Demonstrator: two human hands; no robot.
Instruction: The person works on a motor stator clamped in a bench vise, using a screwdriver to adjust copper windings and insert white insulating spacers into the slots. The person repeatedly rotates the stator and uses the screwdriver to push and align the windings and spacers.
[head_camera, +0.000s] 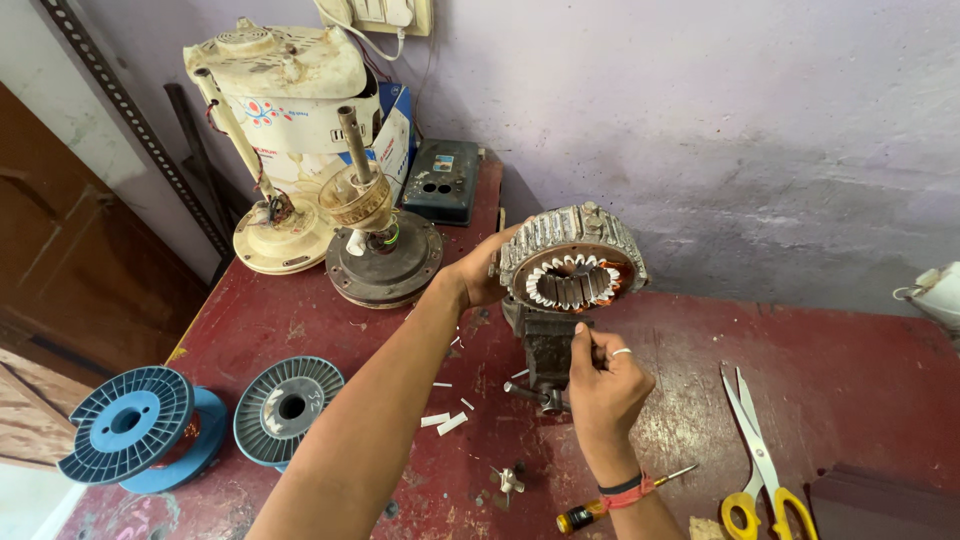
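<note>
The right hand's fingers (590, 345) are pinched together just below the stator (572, 268), thumb against fingertips, apparently on something thin — whether a wire or a paper slip is too small to tell. The right hand (605, 385) sits directly under the stator's open face. The left hand (485, 272) has its fingers clamped on the stator's left rim and steadies it; they are partly hidden behind the ribbed metal.

The stator stands on edge atop a small vise (545, 350) near the middle of the red surface (860, 370), its bore facing the camera, with white liners showing in the slots round the inner ring.

The step in hand looks like work on the slots at the bottom of the bore — lining or threading them. The next move, as I judge it, calls for a fine, steady feed into one slot while the left hand keeps the stator from turning.

Farther out, white paper bits (443, 421) lie on the surface left of the vise. A screwdriver (590, 512) lies near the right wrist, scissors (757, 455) to the right, and two blue spools (150, 425) to the far left. A fan motor (383, 255) stands behind.
</note>
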